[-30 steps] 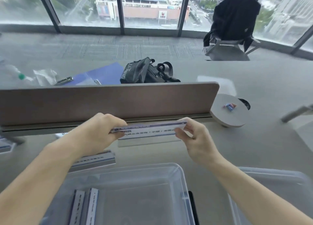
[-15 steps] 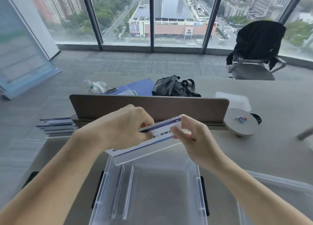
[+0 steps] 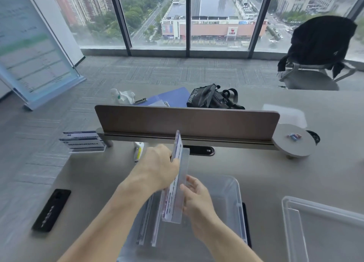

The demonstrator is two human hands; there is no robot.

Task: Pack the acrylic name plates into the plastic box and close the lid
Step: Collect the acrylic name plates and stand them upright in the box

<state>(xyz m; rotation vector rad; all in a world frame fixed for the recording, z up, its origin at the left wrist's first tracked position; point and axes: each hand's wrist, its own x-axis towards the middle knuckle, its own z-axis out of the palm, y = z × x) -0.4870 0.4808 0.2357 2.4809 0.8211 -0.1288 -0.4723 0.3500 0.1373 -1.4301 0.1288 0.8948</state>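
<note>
A clear acrylic name plate (image 3: 180, 175) with a blue and white insert hangs lengthwise over the transparent plastic box (image 3: 234, 200), turned front to back. My left hand (image 3: 157, 167) grips its far part from the left. My right hand (image 3: 195, 196) pinches its near end from the right. Two name plates (image 3: 146, 222) stand on edge inside the box along its left side. Several more name plates (image 3: 82, 141) lie stacked on the desk at the far left. The box's clear lid (image 3: 323, 230) lies on the desk to the right.
A black phone (image 3: 51, 209) lies on the desk at the left. A brown divider screen (image 3: 187, 122) runs across the desk behind the box, with a round grey disc (image 3: 293, 141) at its right end. A black bag (image 3: 212, 97) and blue folder sit beyond it.
The held name plate has swung from crosswise to lengthwise and come down over the box. My left hand moved to its far part, my right to its near end. The view has tilted up.
</note>
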